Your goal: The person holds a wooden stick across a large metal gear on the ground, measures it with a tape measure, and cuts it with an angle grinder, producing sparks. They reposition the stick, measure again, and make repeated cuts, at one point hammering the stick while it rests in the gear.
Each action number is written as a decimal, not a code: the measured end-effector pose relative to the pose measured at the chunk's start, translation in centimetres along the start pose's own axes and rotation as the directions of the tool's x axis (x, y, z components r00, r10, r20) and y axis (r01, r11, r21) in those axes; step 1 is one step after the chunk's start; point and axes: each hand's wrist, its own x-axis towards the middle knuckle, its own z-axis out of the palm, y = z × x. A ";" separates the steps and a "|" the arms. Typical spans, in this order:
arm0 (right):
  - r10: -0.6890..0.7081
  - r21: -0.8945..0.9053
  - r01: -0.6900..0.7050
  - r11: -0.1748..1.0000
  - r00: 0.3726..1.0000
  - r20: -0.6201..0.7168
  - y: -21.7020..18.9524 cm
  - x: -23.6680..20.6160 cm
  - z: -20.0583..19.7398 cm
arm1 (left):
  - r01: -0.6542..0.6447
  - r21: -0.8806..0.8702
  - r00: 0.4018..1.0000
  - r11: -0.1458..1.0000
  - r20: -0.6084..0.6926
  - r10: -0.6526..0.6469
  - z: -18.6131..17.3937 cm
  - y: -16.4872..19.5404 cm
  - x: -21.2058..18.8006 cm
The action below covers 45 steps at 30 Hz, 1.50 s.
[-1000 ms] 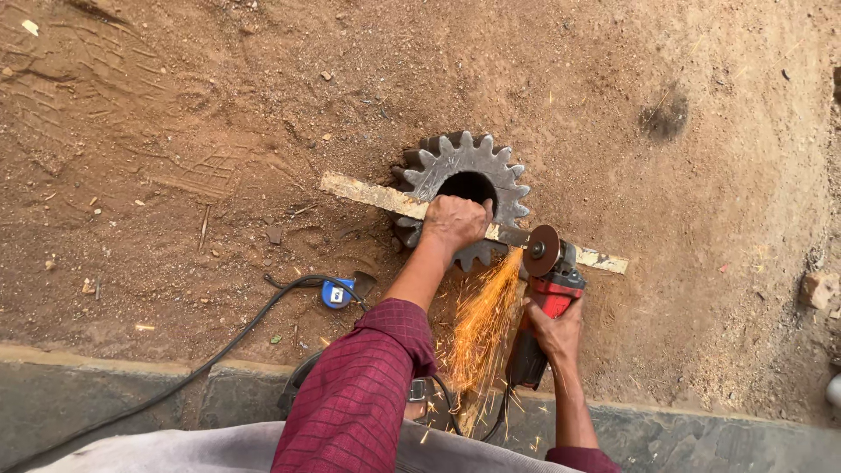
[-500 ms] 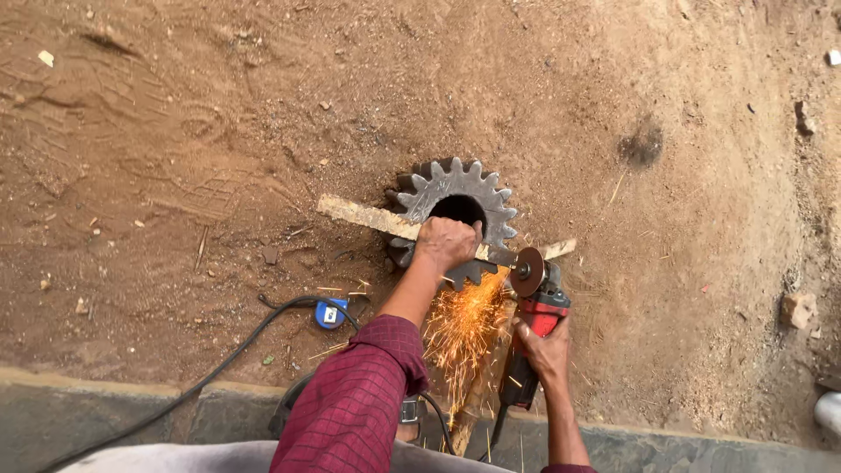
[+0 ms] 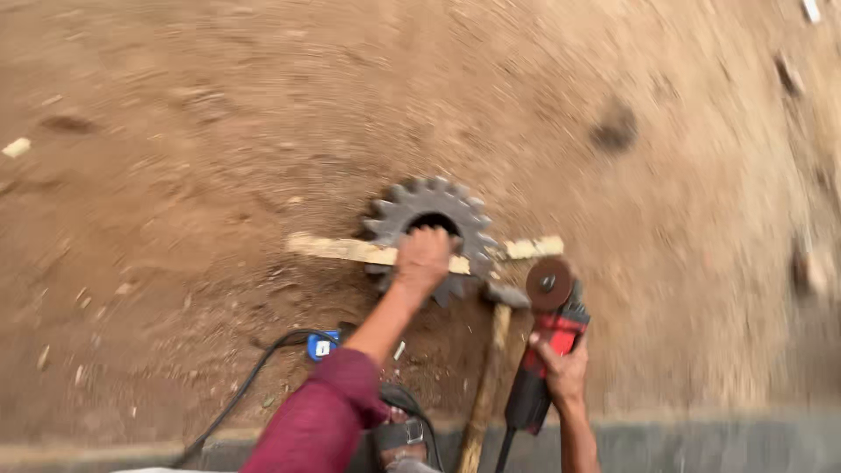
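Sparks gone | grinder (image 3: pixel 545 350) lifted off strip (image 3: pixel 350 250) | left hand (image 3: pixel 424 256) stays pressing

A single head-worn camera looks steeply down from above the person's own arms onto bare dirt ground (image 3: pixel 175 131). It faces forward and away from the body, at about standing height. The forearms enter from the bottom edge. The picture is smeared by motion, with no second view to compare.
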 end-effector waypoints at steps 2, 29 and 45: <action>0.077 0.230 -0.064 0.971 0.996 -0.046 0.3 -1.2 -1.7 | -0.140 0.061 0.973 0.988 -0.176 0.149 -1.6 2.2 -0.6; 0.643 0.911 -0.166 0.378 0.754 -0.130 16.8 -20.3 -6.0 | 0.016 -0.538 0.272 0.843 0.814 0.514 -2.4 22.0 -29.3; 0.715 0.519 -0.492 0.699 0.479 -0.509 19.8 -25.1 -7.1 | -0.612 -0.050 0.104 0.789 0.984 0.142 -12.0 -9.2 -6.8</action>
